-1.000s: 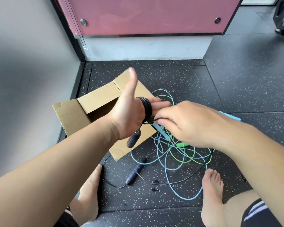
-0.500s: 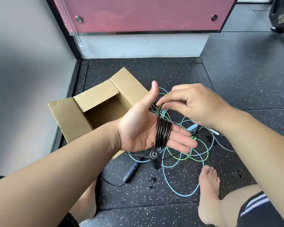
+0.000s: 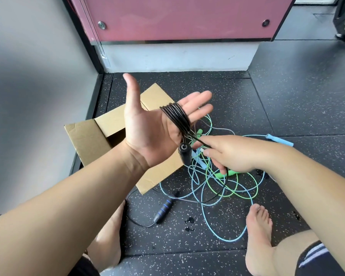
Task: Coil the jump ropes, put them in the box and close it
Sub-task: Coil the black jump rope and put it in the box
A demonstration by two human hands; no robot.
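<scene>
My left hand is held up, palm toward me, fingers straight. Several turns of the black jump rope are wound round its fingers, and one black handle hangs below the palm. My right hand pinches the black cord just under the coil. The rope's other handle, black with blue rings, lies on the floor. Behind my left hand stands the open cardboard box. A light blue rope and a green rope lie tangled on the floor under my right hand.
My bare feet rest on the dark speckled floor mat on either side of the ropes. A grey wall runs along the left and a pink cabinet panel stands at the back. A light blue handle lies at right.
My left hand has risen and opened wider with the coil on its fingers. My right hand has swung from above the coil to below it, drawing the black cord down.
</scene>
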